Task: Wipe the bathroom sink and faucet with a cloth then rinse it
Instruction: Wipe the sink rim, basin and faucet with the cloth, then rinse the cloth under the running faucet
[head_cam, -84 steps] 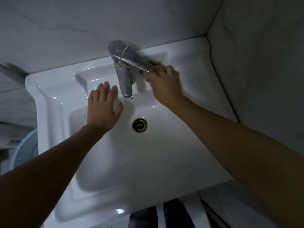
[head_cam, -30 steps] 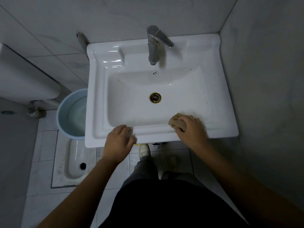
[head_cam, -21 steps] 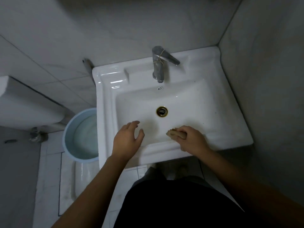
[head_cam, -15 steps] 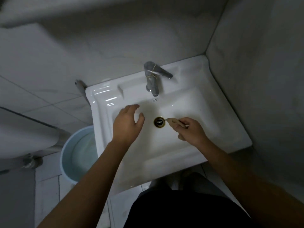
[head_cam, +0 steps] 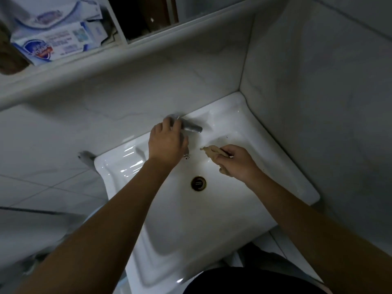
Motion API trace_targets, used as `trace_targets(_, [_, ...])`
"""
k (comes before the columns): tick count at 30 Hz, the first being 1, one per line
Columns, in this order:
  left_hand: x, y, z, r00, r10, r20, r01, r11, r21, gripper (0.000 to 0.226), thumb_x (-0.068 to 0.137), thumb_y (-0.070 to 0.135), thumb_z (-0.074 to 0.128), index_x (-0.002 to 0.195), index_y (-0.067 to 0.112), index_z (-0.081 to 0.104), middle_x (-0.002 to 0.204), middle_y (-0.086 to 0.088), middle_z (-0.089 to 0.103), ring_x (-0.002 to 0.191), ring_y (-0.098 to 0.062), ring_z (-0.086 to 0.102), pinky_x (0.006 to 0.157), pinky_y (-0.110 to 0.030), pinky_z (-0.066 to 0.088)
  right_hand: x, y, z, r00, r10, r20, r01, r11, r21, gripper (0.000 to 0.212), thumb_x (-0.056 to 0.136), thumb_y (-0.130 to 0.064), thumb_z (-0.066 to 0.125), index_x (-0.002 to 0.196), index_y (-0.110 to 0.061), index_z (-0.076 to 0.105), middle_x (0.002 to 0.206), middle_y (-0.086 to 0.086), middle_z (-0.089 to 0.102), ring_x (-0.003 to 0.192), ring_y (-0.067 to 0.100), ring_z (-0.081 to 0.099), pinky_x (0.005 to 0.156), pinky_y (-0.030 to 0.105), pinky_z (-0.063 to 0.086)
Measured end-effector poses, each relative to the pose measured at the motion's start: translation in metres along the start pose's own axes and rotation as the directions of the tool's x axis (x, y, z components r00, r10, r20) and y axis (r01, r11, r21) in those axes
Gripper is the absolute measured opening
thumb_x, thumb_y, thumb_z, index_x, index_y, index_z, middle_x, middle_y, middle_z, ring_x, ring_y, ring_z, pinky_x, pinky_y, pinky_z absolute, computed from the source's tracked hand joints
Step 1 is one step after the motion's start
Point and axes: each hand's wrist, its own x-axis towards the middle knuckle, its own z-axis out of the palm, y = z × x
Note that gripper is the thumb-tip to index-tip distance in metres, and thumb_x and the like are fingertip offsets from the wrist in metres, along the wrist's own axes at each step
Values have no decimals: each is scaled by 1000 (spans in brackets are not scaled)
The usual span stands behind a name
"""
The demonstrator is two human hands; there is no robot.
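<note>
A white ceramic sink (head_cam: 282,166) sits in the corner with a brass drain (head_cam: 198,183) in its basin. My left hand (head_cam: 167,143) lies over the grey metal faucet (head_cam: 192,127), fingers curled around its top; only the lever tip sticks out to the right, and the spout is hidden beneath my palm. My right hand (head_cam: 237,162) hovers over the basin just right of the faucet, pinching a small crumpled tan cloth (head_cam: 212,152) whose end points toward the spout. No running water is visible.
A white shelf (head_cam: 63,66) above the sink carries blue-and-white soap boxes (head_cam: 55,43) and an open cabinet niche (head_cam: 146,15). Marble-look walls close in at the back and right. A grey pipe bracket (head_cam: 84,157) sits left of the sink.
My left hand rose from the basin onto the faucet and closed over it. My right hand carried the cloth from beside the drain up toward the spout. The view tilted upward, revealing the shelf.
</note>
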Motion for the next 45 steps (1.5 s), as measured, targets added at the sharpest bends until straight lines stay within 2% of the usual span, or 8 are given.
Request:
trace_targets(6, [16, 7, 4, 999, 30, -28, -26, 991, 134, 46, 85, 42, 59, 117, 9, 62, 119, -18, 59, 110, -40, 57, 90, -48, 46, 9, 8, -3, 1000, 22, -7, -23, 997, -73, 21, 80, -25, 71, 98, -14, 69, 71, 1, 68, 59, 13, 66, 76, 39, 61])
trace_targets(12, [27, 15, 6, 999, 49, 12, -50, 983, 174, 49, 86, 50, 62, 108, 7, 67, 105, -20, 62, 95, -39, 58, 81, -44, 49, 16, 15, -9, 999, 35, -16, -37, 995, -98, 20, 79, -26, 71, 94, -13, 69, 66, 0, 66, 54, 12, 64, 77, 44, 60])
trace_targets(17, [26, 12, 7, 999, 49, 19, -51, 988, 146, 50, 90, 50, 55, 110, 6, 65, 108, -21, 61, 98, -40, 58, 78, -43, 51, 18, 22, -12, 999, 44, -15, -46, 991, -127, 20, 78, -31, 70, 92, -17, 69, 65, -2, 68, 55, 11, 67, 79, 46, 60])
trace_targets(22, [26, 9, 6, 999, 9, 31, -11, 998, 56, 55, 91, 51, 45, 120, 7, 61, 119, -20, 59, 109, -40, 55, 87, -47, 50, 20, 24, -11, 998, 56, -9, -56, 985, -163, 18, 81, -28, 68, 93, -16, 69, 67, -2, 69, 57, 12, 68, 81, 47, 60])
trace_targets(29, [28, 1, 3, 999, -27, 20, 28, 997, -73, 51, 96, 47, 53, 133, 12, 56, 130, -17, 57, 118, -38, 52, 94, -47, 49, 22, 24, -7, 997, 75, 14, -71, 982, -172, 19, 80, -30, 69, 94, -18, 70, 70, -2, 71, 60, 11, 70, 82, 48, 61])
trace_targets(37, [13, 1, 7, 997, -62, -40, 54, 980, -191, 54, 90, 41, 58, 136, 12, 54, 139, -13, 53, 127, -34, 49, 103, -43, 43, 28, 28, -3, 995, 94, 45, -84, 977, -196, 18, 82, -28, 67, 96, -17, 69, 75, 0, 71, 61, 12, 70, 80, 44, 61])
trace_targets(42, [-41, 4, 19, 940, -330, -92, 283, 899, -334, 54, 95, 42, 53, 142, 14, 50, 149, -12, 50, 139, -30, 44, 110, -44, 39, 32, 27, 4, 989, 118, 91, -97, 974, -203, 14, 84, -23, 67, 94, -13, 69, 70, -3, 68, 55, 10, 66, 61, 33, 57])
trace_targets(45, [-73, 4, 30, 900, -430, -68, 372, 840, -395, 43, 96, 36, 51, 131, 13, 58, 134, -6, 61, 123, -28, 57, 101, -42, 46, 36, 20, 13, 982, 139, 126, -112, 973, -202, 15, 86, -20, 64, 96, -9, 67, 69, 0, 66, 56, 12, 65, 49, 23, 44])
